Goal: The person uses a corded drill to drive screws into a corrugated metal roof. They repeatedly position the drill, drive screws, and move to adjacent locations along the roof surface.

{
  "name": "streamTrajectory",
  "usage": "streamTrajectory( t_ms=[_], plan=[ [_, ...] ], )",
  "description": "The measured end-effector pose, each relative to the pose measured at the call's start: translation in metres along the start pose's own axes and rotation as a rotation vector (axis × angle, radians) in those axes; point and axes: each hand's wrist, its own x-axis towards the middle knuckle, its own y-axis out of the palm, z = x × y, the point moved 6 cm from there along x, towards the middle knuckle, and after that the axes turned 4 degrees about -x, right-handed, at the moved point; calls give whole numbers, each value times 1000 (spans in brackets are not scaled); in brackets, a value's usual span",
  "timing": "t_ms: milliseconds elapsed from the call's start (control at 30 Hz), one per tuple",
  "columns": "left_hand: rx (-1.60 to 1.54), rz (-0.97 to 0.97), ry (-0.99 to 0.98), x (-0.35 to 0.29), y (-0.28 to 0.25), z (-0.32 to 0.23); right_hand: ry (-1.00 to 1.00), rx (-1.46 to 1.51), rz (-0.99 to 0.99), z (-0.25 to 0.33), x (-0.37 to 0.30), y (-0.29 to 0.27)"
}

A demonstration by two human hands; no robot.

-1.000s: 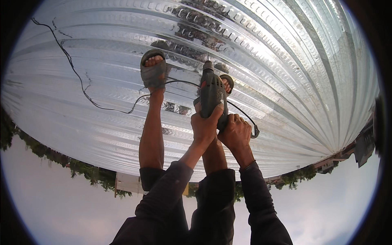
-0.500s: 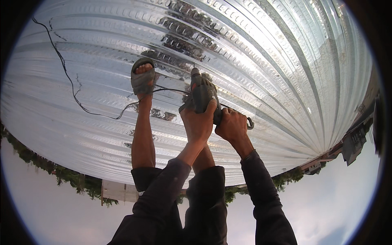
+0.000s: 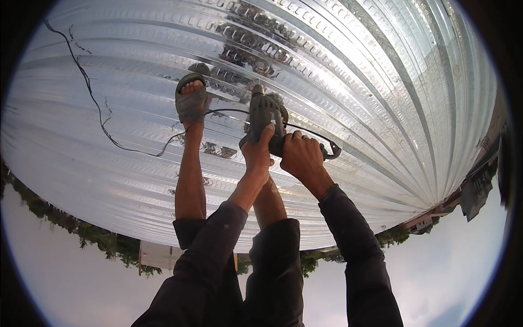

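Although both hands are on one tool, each has its own place. The left hand [image 3: 256, 155] wraps the rear body of the corded power drill [image 3: 264, 111], thumb laid along its top, while the right hand [image 3: 302, 155] is closed around the handle at the left hand's 3 o'clock. The drill sits at 12 o'clock from the centre of the view, its chuck [image 3: 257, 90] pointing toward 11 or 12 o'clock, over the ribbed metal sheeting [image 3: 139, 182]. Whether a bit touches the sheeting cannot be made out.

The step in hand looks like aiming and steadying the drill over a spot on the sheeting. The next move would seem to call for a firm two-handed hold, the chuck kept in line with that spot, and pressure without a skid across the ribs.

The black power cord [image 3: 226, 110] wants care too: it passes close by the slide sandal [image 3: 190, 106] at 10 to 11 o'clock, then trails off toward 10 o'clock.
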Motion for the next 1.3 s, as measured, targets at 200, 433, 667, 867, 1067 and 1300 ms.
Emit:
streamTrajectory(
  t_ms=[200,433,667,867,1067,1300],
  plan=[
    [185,118,-79,-31,-47,-1,-39,82,-241,30,-31,0],
    [278,273,334,-80,-127,-82,106,368,-331,45,-102,-21],
    [-328,128,276,-14,-192,-133,-63,608,-411,83,-146,-102],
    [-498,189,413,-14,-196,-230,-279,626,-314,140,-165,-176],
    [-1089,643,291,10,-185,-286,-283,590,-329,192,-138,-200],
    [-1180,589,228,49,-209,-314,-224,600,-356,250,-93,-205]
  ],
)
